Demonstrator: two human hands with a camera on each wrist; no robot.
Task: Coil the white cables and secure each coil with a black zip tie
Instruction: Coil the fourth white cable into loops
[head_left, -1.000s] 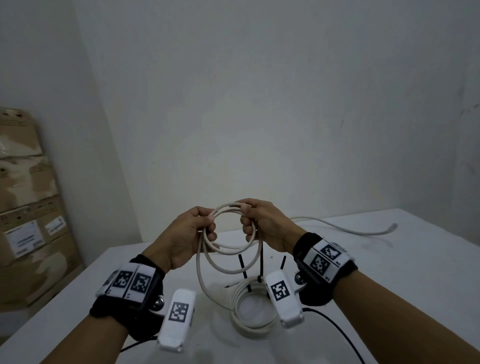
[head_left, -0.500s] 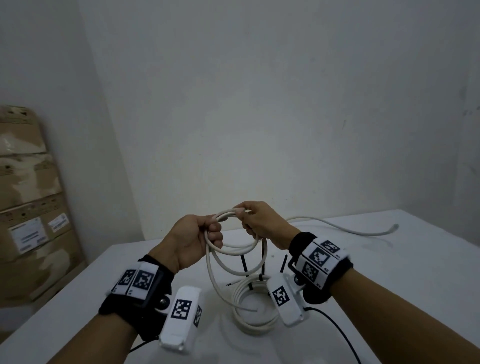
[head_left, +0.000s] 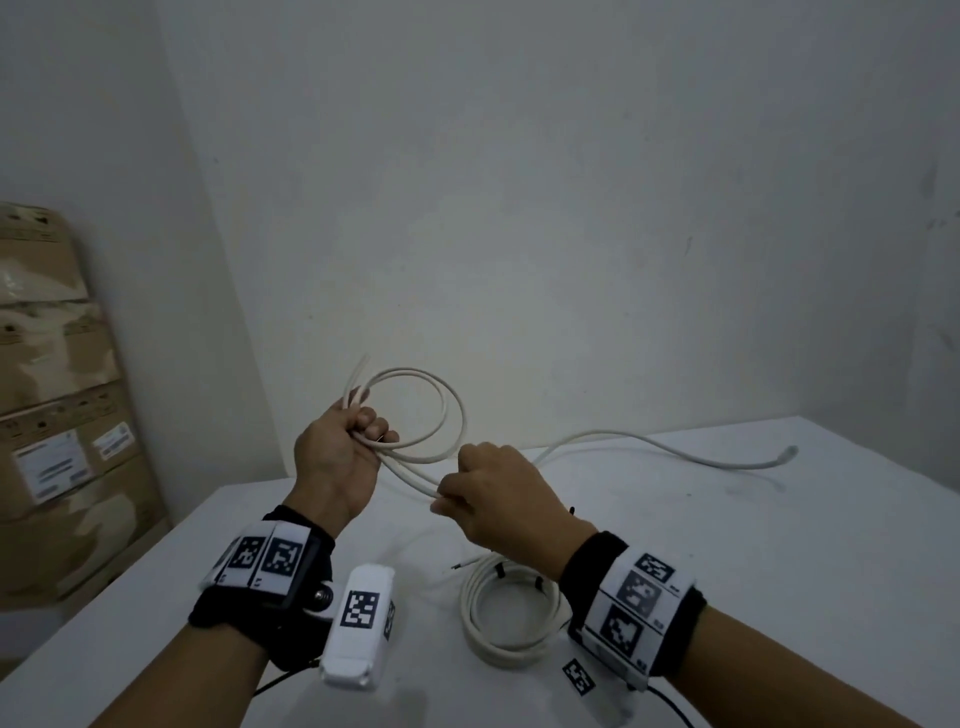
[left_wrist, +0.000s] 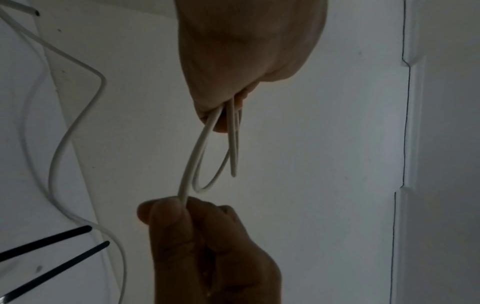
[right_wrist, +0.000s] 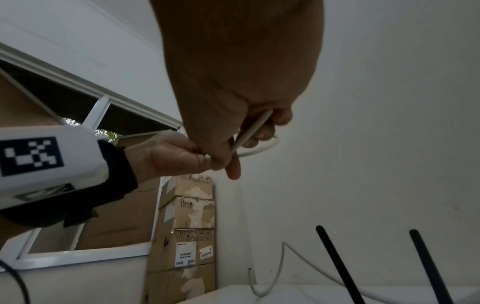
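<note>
My left hand grips the gathered loops of a white cable held up in the air above the table. My right hand pinches the same cable a little lower and to the right; its free length trails across the table to a plug end at the far right. In the left wrist view the cable runs taut between both hands. A finished white coil with black zip ties lies on the table under my right wrist. Black tie tails stick up in the right wrist view.
The white table meets a bare white wall behind. Stacked cardboard boxes stand at the left, off the table. A black wire runs from my right wrist camera.
Both hands have moved apart: the left lifted the loops up and left, the right slid down the cable to the right. The loop now stands above the left hand.
</note>
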